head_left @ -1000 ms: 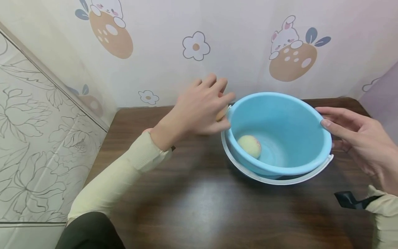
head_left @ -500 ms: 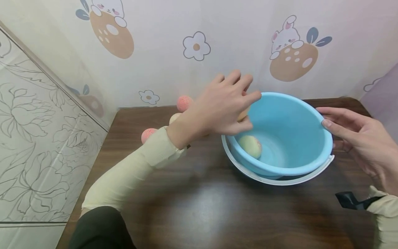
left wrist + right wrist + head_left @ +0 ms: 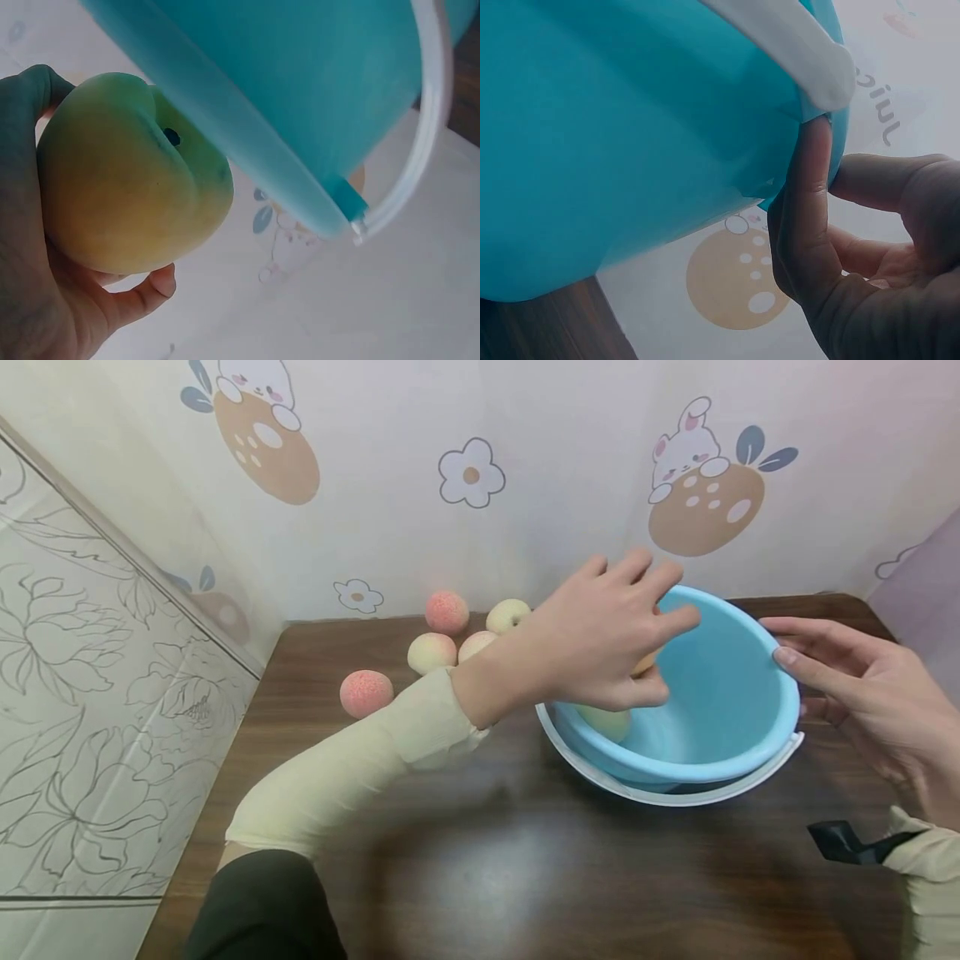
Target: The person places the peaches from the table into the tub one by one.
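Observation:
A blue bucket (image 3: 720, 693) with a white handle (image 3: 645, 795) stands on the brown table. My left hand (image 3: 615, 627) is over the bucket's left part and grips a yellow-orange peach (image 3: 135, 180), which its fingers mostly hide in the head view. Beneath that hand, inside the bucket, part of a pale peach (image 3: 609, 722) shows. My right hand (image 3: 877, 693) pinches the bucket's right rim, thumb on one side and fingers on the other; the right wrist view shows its fingers (image 3: 806, 202) against the outer wall below the handle joint.
Left of the bucket lie several peaches: a red one (image 3: 366, 693) nearest the left, another red one (image 3: 447, 612) by the wall, and pale ones such as this peach (image 3: 432, 653). A patterned wall (image 3: 472, 543) bounds the table (image 3: 450, 827) at the back.
My left hand has moved right with its peach, from beside the bucket's left rim to over the opening. The peaches behind the arm have come into sight. The right hand has stayed put.

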### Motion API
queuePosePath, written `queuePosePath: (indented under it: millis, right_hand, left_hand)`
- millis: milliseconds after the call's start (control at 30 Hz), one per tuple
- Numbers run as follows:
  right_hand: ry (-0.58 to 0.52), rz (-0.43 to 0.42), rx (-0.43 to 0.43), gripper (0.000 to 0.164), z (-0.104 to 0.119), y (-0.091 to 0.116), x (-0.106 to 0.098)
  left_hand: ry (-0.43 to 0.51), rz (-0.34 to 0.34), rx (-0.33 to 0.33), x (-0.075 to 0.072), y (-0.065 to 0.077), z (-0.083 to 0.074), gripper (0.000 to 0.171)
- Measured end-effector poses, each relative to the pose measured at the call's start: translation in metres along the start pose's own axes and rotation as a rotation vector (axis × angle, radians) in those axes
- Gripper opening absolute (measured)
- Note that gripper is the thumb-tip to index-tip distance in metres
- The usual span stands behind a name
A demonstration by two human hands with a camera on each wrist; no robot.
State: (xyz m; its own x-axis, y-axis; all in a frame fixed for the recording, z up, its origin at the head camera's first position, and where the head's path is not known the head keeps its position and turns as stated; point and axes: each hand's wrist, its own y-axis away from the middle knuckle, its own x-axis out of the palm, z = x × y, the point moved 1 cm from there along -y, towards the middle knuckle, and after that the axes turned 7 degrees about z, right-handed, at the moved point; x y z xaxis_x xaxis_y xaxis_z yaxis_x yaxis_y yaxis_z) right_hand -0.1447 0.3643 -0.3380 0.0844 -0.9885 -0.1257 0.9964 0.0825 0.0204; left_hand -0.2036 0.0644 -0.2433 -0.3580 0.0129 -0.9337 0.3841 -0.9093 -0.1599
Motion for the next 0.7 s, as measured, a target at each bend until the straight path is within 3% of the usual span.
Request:
queuePosePath:
  millis: [467, 700]
  right_hand:
    - [-0.163, 0.044, -0.027, 0.042, 0.001, -0.001, 0.001]
    - [-0.135, 0.034, -0.014, 0.043, 0.002, 0.000, 0.002]
  left_hand:
    - [0.095, 0.253, 0.122, 0.005, -0.028, -0.025, 0.047]
    - [0.120, 0.384, 0.189, 0.005, -0.039, -0.032, 0.059]
